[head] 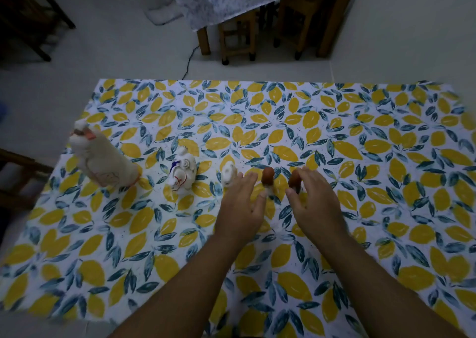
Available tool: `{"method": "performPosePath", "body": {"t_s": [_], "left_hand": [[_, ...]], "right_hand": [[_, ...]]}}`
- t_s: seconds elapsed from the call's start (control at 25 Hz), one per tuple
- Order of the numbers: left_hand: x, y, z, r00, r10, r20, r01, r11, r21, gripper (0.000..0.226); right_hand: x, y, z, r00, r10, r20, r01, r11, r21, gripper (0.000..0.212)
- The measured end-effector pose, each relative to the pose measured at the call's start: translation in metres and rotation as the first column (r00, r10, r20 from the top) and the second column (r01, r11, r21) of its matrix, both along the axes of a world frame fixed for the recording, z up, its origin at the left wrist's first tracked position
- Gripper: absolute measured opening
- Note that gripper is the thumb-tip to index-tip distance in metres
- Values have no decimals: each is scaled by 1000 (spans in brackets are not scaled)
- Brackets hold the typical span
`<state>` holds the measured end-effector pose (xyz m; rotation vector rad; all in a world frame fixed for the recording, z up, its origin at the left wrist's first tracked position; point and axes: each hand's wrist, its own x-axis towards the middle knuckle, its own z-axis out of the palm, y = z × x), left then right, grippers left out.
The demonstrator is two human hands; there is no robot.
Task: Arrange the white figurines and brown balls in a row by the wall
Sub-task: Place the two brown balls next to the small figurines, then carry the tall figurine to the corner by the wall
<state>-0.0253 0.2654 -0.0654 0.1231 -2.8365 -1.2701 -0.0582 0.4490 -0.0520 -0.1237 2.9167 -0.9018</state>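
Row on counter (386,234), read outward from tall duck figurine (99,157): horse figurine (181,171), small white figurine (228,174), two brown balls (268,175) (294,178). Left hand (243,203) released, fingers spread; right hand (313,198) pinching farthest ball. Near done (final spacing left; wall placement unclear)

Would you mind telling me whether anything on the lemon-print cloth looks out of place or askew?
Nothing is spilled or visibly damaged. The tall white figurine at the row's left end appears to lean, though the wide-angle lens may exaggerate that. The two brown balls sit upright on small stands.
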Motion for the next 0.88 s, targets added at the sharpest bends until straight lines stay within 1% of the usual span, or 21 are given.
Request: {"method": "performPosePath", "body": {"t_s": [0.08,0.16,0.28,0.36,0.56,0.64,0.76,0.88], "left_hand": [[18,-6,9,1000,11,-16,-13,992,-124,57],[39,-17,18,999,31,-20,-34,980,-197,60],[65,-42,27,994,103,-36,-109,961,-254,62],[80,-65,35,984,167,-57,-176,948,-264,63],[94,-140,53,944,319,-89,-331,917,-221,64],[90,-175,58,916,387,-105,-400,900,-174,65],[77,-233,61,893,428,-140,-442,892,-94,69],[55,-282,60,883,448,-138,-449,893,30,74]], "right_hand": [[15,-11,7,999,49,-17,-48,998,42,54],[30,-26,10,991,132,-23,-130,989,76,61],[45,-54,15,965,260,-23,-255,959,125,64],[52,-79,21,945,324,-32,-318,939,134,66],[55,-162,36,893,447,-53,-437,889,138,68],[49,-200,41,884,465,-42,-458,882,112,69],[37,-261,46,885,465,-27,-461,882,94,72],[21,-310,51,899,438,18,-437,898,-38,75]]}}
